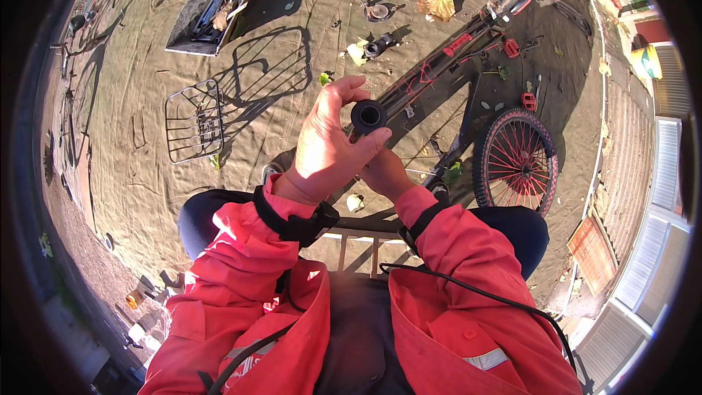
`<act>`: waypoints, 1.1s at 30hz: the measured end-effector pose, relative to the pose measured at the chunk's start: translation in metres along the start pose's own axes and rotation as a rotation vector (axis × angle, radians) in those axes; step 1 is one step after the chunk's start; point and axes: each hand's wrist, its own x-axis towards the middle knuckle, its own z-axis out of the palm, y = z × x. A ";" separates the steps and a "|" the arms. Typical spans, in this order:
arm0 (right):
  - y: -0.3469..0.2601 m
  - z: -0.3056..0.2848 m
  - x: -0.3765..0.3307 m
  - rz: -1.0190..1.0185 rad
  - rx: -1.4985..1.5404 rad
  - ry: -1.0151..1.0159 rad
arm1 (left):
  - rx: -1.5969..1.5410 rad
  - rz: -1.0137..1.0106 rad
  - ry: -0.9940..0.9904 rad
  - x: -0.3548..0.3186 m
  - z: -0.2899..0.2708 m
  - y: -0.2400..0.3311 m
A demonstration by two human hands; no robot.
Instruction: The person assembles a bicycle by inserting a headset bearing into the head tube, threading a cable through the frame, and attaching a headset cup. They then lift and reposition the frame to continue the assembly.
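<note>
The fingers of the left hand are curled about a black tube, the thumb against its near side and its round, hollow end facing up; the right hand is just below the tube, partly behind the left, and its fingers are hidden, so I cannot tell whether they grip anything. From beside the tube, a dark bike frame with red markings stretches away, beyond and to the right of it. A wheel with red spokes is right of the tube and a little nearer the person, with a red pedal by its far edge. Left of the tube is a wire basket; farther off, beyond and left of it, is a box of tools
</note>
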 end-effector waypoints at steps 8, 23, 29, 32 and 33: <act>-0.001 0.001 0.002 -0.038 -0.045 -0.012 | 0.099 0.152 0.008 0.003 0.000 -0.001; -0.001 0.000 0.001 0.009 -0.035 -0.021 | 0.052 0.075 -0.026 0.001 0.000 -0.002; -0.006 -0.004 -0.001 0.130 -0.005 -0.062 | -0.049 0.069 -0.089 0.002 -0.002 -0.005; -0.006 -0.002 0.003 0.036 0.017 -0.044 | -0.032 0.100 -0.044 0.001 0.002 -0.005; -0.005 -0.001 0.004 0.041 -0.004 -0.060 | -0.009 0.116 -0.021 0.001 0.002 -0.005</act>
